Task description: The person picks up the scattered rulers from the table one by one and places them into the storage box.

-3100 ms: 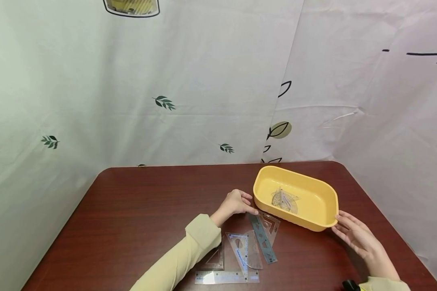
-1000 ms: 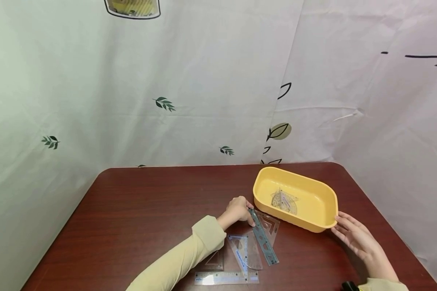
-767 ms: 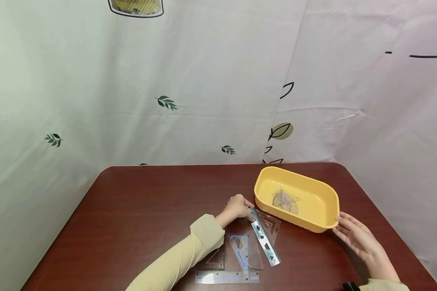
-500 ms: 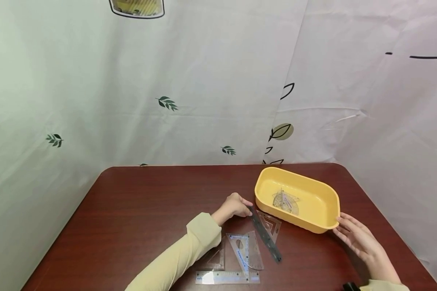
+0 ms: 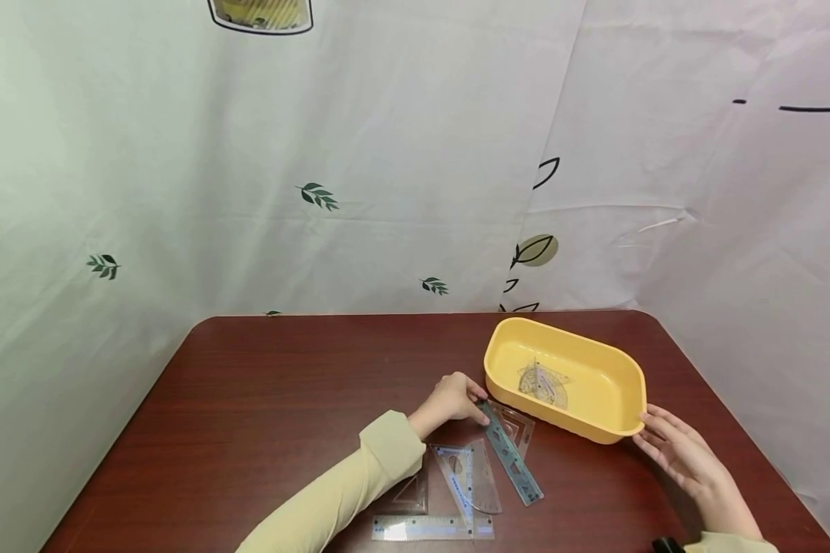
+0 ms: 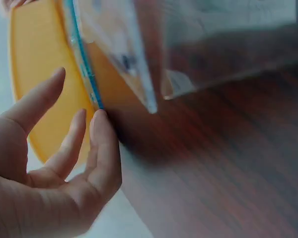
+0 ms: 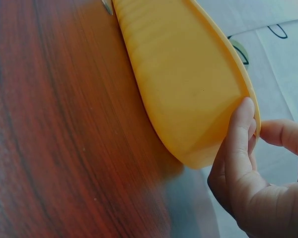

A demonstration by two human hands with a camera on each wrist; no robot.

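In the head view my left hand (image 5: 453, 399) pinches the upper end of a bluish-green stencil ruler (image 5: 515, 459), thumb on the near side and fingers on the far side. The left wrist view shows this ruler (image 6: 84, 59) nearly edge-on, its end at the fingertips. Partly beneath it lies a clear set square (image 5: 526, 432). On the right, my right hand (image 5: 688, 461) grips the near right corner of a yellow plastic basin (image 5: 602, 384), its fingers (image 7: 238, 139) against the wall. Inside the basin sit clear drawing pieces, one looking like a protractor (image 5: 542, 386).
Nearer me on the brown table (image 5: 283, 384) are a clear ruler (image 5: 415, 528), a blue-marked set square (image 5: 466, 472), a clear protractor (image 5: 486, 488) and another set square (image 5: 411, 507) partly under the left sleeve. A pale patterned cloth (image 5: 387, 153) hangs behind the table.
My left hand has come down onto the ruler's end and tilted the ruler, which flashed and turned edge-on. Its lower end has shifted right. My right hand keeps its grip on the basin.
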